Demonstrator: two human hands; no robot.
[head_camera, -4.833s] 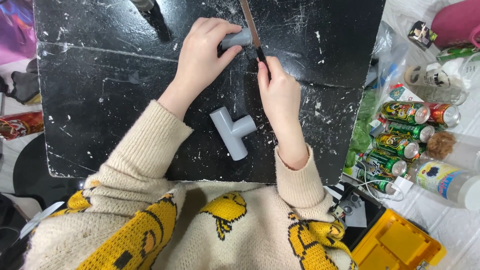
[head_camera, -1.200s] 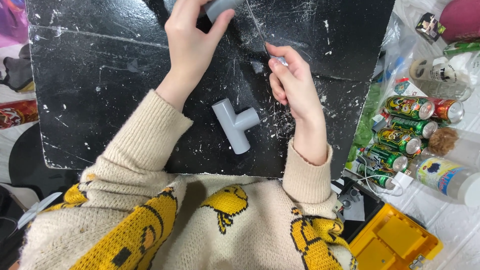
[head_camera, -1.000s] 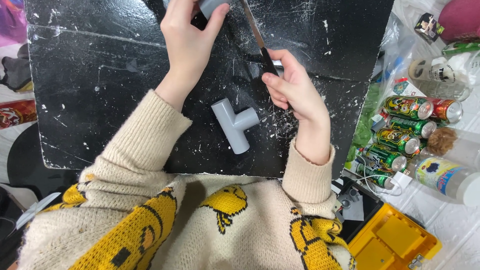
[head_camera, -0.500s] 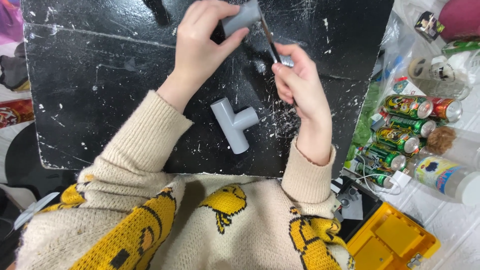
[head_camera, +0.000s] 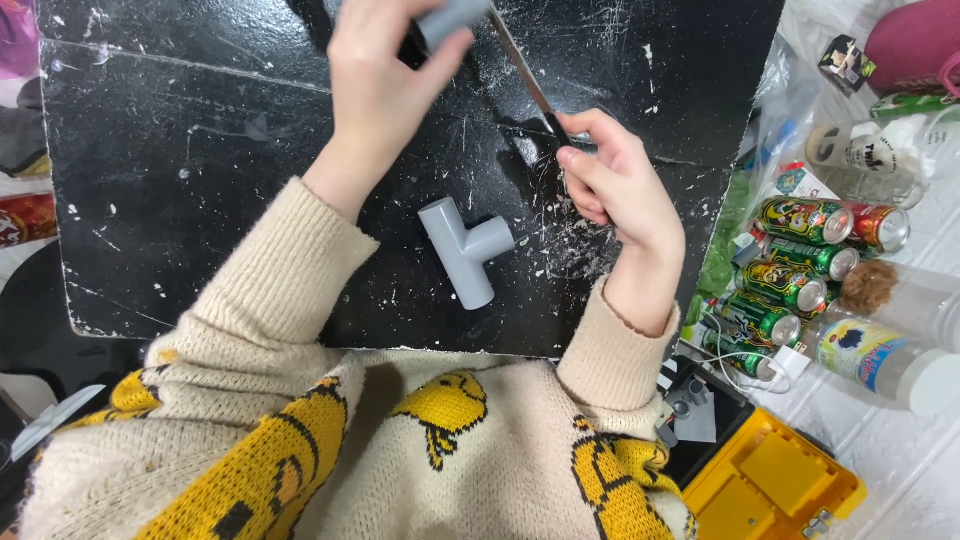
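Black scuffed counter (head_camera: 200, 200), grey tee fitting (head_camera: 464, 249) lying loose, left hand (head_camera: 385, 85) gripping grey pipe piece (head_camera: 452, 17), right hand (head_camera: 615, 185) closed on thin blade tool (head_camera: 525, 75) touching it.

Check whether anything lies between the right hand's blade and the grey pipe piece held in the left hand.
Nothing visible does: the thin metal blade in the right hand reaches the short grey plastic pipe piece in the left hand.

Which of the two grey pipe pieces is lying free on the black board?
The grey T-shaped fitting, lying untouched between the arms. The other, a short grey pipe piece, is gripped in the left hand at the top edge.
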